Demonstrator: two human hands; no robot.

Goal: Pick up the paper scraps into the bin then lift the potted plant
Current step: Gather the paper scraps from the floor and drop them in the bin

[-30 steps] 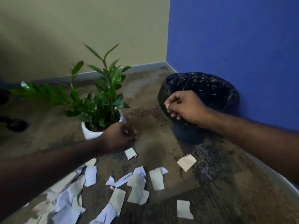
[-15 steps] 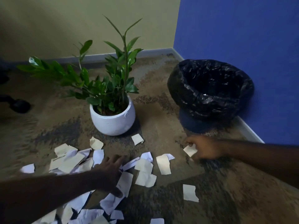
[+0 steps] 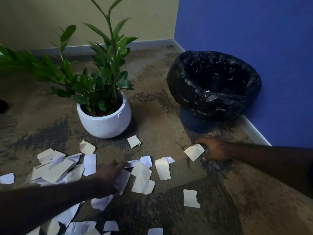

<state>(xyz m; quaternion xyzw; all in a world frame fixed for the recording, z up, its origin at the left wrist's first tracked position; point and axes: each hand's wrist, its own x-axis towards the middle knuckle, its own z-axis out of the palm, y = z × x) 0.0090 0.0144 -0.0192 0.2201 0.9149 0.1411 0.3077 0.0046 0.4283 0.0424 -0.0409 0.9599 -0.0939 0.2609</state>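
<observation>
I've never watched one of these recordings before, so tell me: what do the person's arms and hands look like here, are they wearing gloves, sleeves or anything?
Both are bare. The left hand and right hand wear no gloves, and I see no rings, watch or wristband. Both forearms are uncovered as far as the picture's edges, so no sleeve shows. The light is dim, so small details could escape notice.

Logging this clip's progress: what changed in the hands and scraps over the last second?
The right hand left the bin rim, dropped to the carpet and now pinches a cream scrap. The left hand moved from beside the potted plant down onto the scrap pile, fingers spread over the pieces. Plant, bin and most scraps stayed put.
</observation>
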